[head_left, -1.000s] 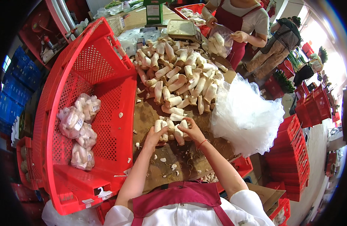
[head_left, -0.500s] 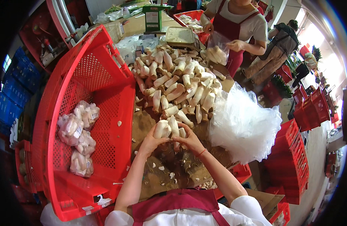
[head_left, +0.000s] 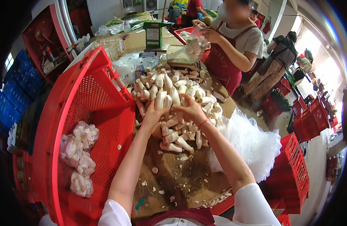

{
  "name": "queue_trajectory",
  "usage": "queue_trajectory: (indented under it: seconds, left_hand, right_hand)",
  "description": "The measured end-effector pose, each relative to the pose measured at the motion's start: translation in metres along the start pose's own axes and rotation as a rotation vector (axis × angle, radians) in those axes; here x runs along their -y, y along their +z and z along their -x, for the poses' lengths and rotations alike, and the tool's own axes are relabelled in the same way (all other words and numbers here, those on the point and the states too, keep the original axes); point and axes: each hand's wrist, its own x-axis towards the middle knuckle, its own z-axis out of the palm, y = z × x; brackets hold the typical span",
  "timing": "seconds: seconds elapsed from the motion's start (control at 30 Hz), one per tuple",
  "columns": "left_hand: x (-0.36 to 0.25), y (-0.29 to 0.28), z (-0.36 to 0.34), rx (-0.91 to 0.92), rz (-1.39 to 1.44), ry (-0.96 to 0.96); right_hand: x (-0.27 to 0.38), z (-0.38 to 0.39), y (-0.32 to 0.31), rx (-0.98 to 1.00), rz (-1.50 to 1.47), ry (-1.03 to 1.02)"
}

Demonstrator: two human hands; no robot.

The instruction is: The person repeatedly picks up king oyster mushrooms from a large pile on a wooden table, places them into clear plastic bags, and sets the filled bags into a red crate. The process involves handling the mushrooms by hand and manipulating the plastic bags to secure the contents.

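Observation:
Whitish king oyster mushrooms (head_left: 169, 136) lie in a heap on the brown table. Over the middle of this heap, my left hand (head_left: 154, 114) is closed round a couple of stout mushrooms (head_left: 161, 101), their stems upright. Close beside it, my right hand (head_left: 193, 110) curls its fingers against another upright mushroom (head_left: 175, 96); the palms face each other with the bunch between them. Some fingertips are hidden behind the stems. Crumbs and trimmed bits (head_left: 155, 170) are scattered on the table nearer to me.
A tilted red crate (head_left: 105, 130) with bagged mushrooms (head_left: 83, 165) stands at my left. Clear plastic bags (head_left: 248, 145) pile up at right. Beyond the heap are a scale (head_left: 178, 54), a green box (head_left: 153, 35) and a co-worker (head_left: 233, 49) lifting a filled bag (head_left: 196, 47).
Both my hands have moved away from me, from the heap's near edge to over its middle, still gripping mushrooms. The co-worker's bag has risen and shifted left, above the scale.

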Motion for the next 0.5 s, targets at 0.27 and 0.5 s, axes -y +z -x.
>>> queue_trajectory:
  seconds: [0.27, 0.5]
  left_hand:
    - [0.03, 0.038, -0.1, -0.075, -0.79, 0.201]
    - [0.06, 0.027, -0.138, -0.184, -1.474, 0.408]
  right_hand:
    - [-0.024, -0.081, 0.002, -0.246, 0.638, -0.225]
    - [-0.036, -0.131, -0.011, -0.301, 0.704, -0.301]
